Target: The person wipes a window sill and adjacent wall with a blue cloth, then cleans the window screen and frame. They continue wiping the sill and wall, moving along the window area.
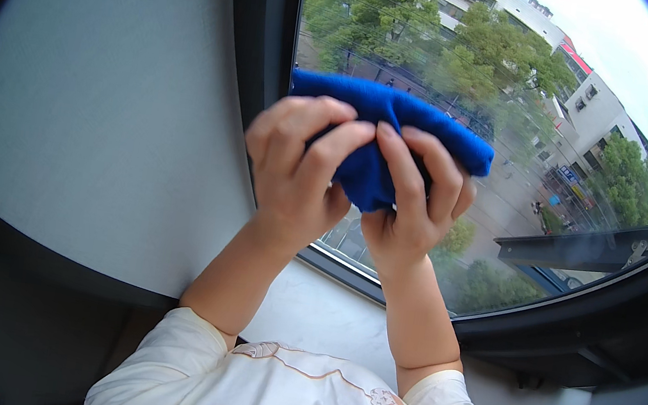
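Observation:
A folded blue cloth (384, 102) is held up in front of the window glass (350, 13), its long edge running across the pane. My left hand (300, 149) grips the cloth from the left, fingers bent over its middle. From the right, my right hand (420, 179) grips the same cloth, with its fingertips close to those of the left. A loose part of the cloth hangs down between the two hands. Whether the cloth touches the glass I cannot tell. Both thumbs are partly hidden below the fingers.
A dark window frame (274, 28) borders the pane on the left, beside a pale wall (95, 108). Below lies a white sill (321, 311). At lower right are a dark metal stay arm (567, 240) and a dark frame edge (562, 323). Trees and buildings stand outside.

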The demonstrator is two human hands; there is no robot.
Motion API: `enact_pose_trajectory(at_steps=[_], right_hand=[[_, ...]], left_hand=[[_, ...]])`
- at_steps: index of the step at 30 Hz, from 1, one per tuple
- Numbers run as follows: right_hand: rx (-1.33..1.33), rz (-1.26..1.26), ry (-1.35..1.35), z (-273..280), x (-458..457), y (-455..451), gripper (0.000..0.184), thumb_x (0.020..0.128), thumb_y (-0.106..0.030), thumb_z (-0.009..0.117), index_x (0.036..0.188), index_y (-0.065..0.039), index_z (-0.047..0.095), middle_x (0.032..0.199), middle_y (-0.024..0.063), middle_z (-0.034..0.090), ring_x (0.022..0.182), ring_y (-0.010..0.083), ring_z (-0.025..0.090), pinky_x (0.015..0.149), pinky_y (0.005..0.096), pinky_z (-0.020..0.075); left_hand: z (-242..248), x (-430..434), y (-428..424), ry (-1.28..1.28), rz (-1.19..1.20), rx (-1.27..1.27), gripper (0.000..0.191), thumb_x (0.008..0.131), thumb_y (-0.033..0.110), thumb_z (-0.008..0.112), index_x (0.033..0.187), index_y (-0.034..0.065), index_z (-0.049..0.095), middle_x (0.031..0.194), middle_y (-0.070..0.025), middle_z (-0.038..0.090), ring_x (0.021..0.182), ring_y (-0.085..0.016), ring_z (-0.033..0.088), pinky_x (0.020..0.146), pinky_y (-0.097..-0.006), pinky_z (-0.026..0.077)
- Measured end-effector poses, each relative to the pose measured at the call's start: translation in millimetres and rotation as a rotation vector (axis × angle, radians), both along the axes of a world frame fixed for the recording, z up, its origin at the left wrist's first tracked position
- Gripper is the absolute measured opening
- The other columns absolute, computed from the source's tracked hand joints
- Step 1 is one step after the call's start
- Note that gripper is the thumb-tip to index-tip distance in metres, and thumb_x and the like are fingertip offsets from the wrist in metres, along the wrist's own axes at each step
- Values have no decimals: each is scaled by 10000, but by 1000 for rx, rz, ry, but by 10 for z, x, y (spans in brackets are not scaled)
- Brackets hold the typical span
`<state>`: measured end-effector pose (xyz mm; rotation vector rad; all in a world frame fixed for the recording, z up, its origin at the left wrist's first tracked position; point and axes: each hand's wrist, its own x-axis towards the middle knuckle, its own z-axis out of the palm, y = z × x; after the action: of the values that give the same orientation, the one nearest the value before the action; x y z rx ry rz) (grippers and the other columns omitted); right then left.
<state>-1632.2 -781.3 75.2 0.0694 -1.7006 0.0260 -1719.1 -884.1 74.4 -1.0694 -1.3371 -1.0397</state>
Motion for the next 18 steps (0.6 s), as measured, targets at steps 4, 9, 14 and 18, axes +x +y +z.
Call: enact_pose_trajectory(at_steps=[4, 9, 14, 18], right_hand=[[3, 301, 135, 420, -609, -231, 421, 756, -54, 669, 1177, -57, 656, 1161, 123, 645, 951, 286, 610, 839, 354, 496], [-108, 437, 0, -5, -702, -375, 523, 703, -29, 682, 1221, -32, 619, 1235, 151, 628, 963, 330, 634, 844, 363, 528], [-100, 420, -247, -738, -473, -407, 537, 628, 37, 667, 1161, -10, 633, 1193, 159, 648, 979, 332, 652, 855, 360, 537], [-41, 379, -466, -1158, -375, -463, 436, 669, 28, 660, 1103, -17, 647, 1133, 129, 667, 877, 269, 650, 785, 326, 544]], left_hand=[[518, -156, -292, 51, 309, 69, 351, 746, 7, 659, 1073, 132, 672, 1126, -70, 638, 1083, -282, 566, 967, -403, 416], [244, -112, -433, -147, 353, -110, 369, 765, 23, 663, 1117, 132, 637, 1202, -105, 583, 1118, -327, 534, 991, -440, 414], [-664, 43, -519, -313, 355, -289, 413, 808, 44, 694, 1195, 103, 564, 1260, -136, 487, 1155, -343, 493, 982, -456, 428], [-1324, 59, -760, -466, 285, -402, 519, 760, -101, 638, 1236, 63, 513, 1273, -178, 450, 1144, -382, 481, 984, -472, 425]])
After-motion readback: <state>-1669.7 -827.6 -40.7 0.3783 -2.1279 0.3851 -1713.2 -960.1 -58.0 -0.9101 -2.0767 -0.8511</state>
